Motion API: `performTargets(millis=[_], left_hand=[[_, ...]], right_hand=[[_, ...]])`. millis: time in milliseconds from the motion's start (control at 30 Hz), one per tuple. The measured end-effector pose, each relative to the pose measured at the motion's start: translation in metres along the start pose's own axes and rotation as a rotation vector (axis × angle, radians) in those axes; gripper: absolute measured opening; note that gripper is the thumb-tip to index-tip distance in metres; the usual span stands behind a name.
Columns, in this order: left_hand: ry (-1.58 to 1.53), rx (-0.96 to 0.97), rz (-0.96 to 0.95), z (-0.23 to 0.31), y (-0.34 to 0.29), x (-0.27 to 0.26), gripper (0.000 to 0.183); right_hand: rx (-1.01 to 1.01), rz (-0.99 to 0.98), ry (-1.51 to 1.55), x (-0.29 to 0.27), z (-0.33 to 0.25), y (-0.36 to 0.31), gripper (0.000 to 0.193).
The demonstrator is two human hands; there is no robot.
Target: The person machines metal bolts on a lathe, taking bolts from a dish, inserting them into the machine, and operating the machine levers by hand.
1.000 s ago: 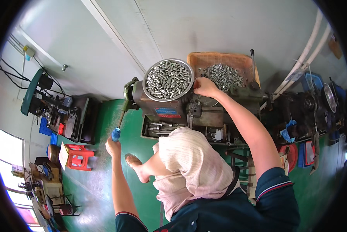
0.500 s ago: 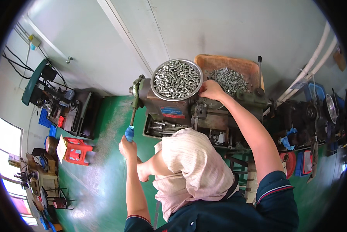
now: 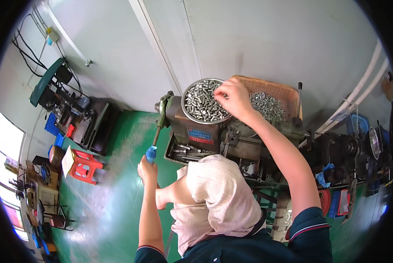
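My left hand [image 3: 147,172] is wrapped round the blue-covered grip of a lever [image 3: 157,133] on the left side of a bench lathe [image 3: 177,116]. On top of the lathe stands a round metal bowl [image 3: 197,121], heaped with small shiny metal parts [image 3: 201,98]. Over the bowl's right edge hovers my right hand [image 3: 236,98], thumb and fingers pinched together. Whatever is between those fingertips is too small to make out. Behind my right hand, an orange plastic basket [image 3: 288,90] holds more small metal parts [image 3: 268,106].
A tray [image 3: 172,154] of metal tools lies below the lathe's left end, near my knee. A drill press [image 3: 51,85] stands at the left, with a red stool [image 3: 86,167] on the green floor. Another machine [image 3: 345,147] is at the right. A wall rises behind.
My right hand has moved from beside the bowl's lower right side up and left over its right edge. The left hand keeps its hold on the lever. The whole view has shifted slightly.
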State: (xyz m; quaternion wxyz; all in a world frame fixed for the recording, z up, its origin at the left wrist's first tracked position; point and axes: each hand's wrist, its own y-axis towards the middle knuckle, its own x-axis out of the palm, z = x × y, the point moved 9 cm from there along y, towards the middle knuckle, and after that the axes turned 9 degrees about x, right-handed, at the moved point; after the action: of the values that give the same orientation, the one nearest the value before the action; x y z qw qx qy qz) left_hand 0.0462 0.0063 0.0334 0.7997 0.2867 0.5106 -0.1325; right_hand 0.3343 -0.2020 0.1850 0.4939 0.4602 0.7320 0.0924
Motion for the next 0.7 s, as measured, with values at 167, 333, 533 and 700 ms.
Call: performTargets(millis=[167,333,533,700], left_hand=[[-0.007,0.001,-0.030,0.005,0.001,0.001,0.016],[-0.024,-0.020,-0.016,0.005,-0.002,-0.003,0.014],[-0.004,-0.006,-0.014,0.005,-0.006,0.004,0.015],[0.011,0.051,-0.003,-0.015,0.003,0.017,0.023]], right_hand=[[-0.195,-0.167,-0.018,0.036,-0.030,0.014,0.016],[-0.220,-0.240,-0.086,0.047,-0.030,0.019,0.015],[0.285,-0.331,0.416,0.020,0.014,0.012,0.011],[0.357,-0.018,0.716,-0.036,0.017,-0.039,0.016]])
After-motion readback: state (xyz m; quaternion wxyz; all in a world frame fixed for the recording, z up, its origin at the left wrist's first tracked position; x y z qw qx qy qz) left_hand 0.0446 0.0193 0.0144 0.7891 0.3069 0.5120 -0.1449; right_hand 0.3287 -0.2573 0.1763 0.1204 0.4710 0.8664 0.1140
